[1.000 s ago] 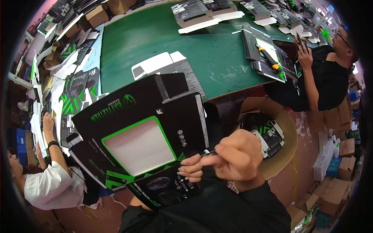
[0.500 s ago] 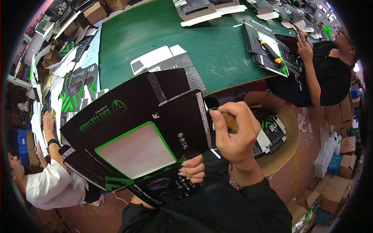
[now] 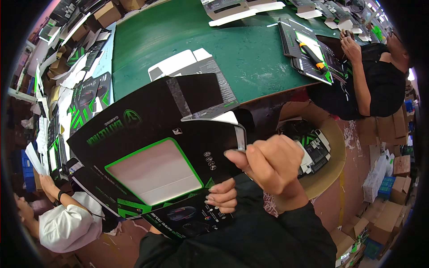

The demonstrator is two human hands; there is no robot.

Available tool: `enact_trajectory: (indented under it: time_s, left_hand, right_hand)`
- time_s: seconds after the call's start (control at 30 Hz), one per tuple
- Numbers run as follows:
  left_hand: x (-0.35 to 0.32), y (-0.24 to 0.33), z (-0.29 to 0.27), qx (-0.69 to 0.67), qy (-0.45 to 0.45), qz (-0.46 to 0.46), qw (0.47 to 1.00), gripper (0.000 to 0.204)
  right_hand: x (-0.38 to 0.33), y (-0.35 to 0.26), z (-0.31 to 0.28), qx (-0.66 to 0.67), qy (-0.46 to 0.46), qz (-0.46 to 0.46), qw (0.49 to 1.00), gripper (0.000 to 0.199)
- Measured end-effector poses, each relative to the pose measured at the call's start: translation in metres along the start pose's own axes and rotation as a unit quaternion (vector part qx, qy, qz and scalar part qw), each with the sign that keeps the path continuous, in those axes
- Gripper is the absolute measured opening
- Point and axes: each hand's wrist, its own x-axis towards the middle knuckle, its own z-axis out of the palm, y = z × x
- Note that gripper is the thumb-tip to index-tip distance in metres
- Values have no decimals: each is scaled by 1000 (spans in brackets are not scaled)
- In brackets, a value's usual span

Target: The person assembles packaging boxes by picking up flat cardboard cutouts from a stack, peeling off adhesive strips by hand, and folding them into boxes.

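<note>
I hold a black carton (image 3: 147, 134) with green trim and a pale window panel, partly folded, over my lap at the edge of the green table (image 3: 250, 49). My left hand (image 3: 222, 197) grips the carton's lower edge from beneath, fingers curled over it. My right hand (image 3: 268, 163) pinches the carton's right side flap with thumb and fingers near its grey strip. One flap with a strip of clear tape stands up toward the table.
A flat white and black carton blank (image 3: 192, 67) lies on the table ahead. Stacks of flat cartons (image 3: 308, 49) sit at the right before a person in black (image 3: 371, 80). A person in white (image 3: 67, 223) sits at lower left. A round basket (image 3: 321, 152) holds cartons.
My right hand rose from the carton's lower edge to its right flap and now pinches it. The carton tilted up and came closer.
</note>
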Motion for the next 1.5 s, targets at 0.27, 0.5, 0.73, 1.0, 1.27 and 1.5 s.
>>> enact_trajectory:
  time_s: [0.27, 0.5, 0.73, 1.0, 1.27, 1.5]
  left_hand:
    - [28, -32, -8, -75, -123, 2, 990, 15]
    - [-11, 54, 72, 294, -45, 192, 935, 5]
    - [-16, 118, 129, 460, 16, 5, 888, 10]
    - [12, 90, 89, 319, -12, 63, 945, 13]
    - [-23, 100, 120, 698, 535, 225, 418, 21]
    - [25, 53, 192, 898, 407, 10, -168, 28]
  right_hand:
    - [-20, 0, 15, -46, 67, 16, 997, 40]
    - [-60, 16, 9, -82, 49, 150, 984, 38]
    - [-53, 2, -30, 10, -397, 375, 838, 69]
    - [0, 6, -33, 24, -205, 363, 909, 47]
    - [19, -4, -61, 172, 130, 272, 938, 30]
    - [61, 19, -34, 231, -80, 167, 955, 43]
